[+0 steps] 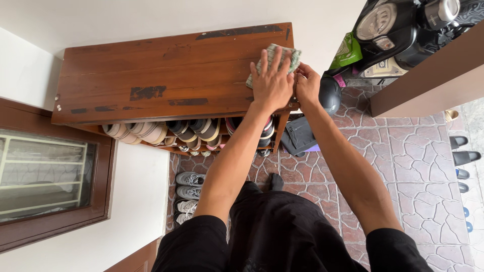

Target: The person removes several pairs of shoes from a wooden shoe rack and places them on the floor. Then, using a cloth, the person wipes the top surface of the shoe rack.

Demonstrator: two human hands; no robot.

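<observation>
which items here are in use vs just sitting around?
In use: left hand pressed flat on the cloth; cloth on the shoe cabinet top; right hand at the cabinet's edge.

Sitting around: shoes on the shelves, grey sneakers, black bag, helmet, scooter.

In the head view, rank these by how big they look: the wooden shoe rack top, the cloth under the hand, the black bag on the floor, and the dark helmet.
1. Wooden shoe rack top, by far the largest.
2. Black bag.
3. Cloth and dark helmet: too alike to rank; the left hand covers part of the cloth, and the right hand part of the helmet.
</observation>
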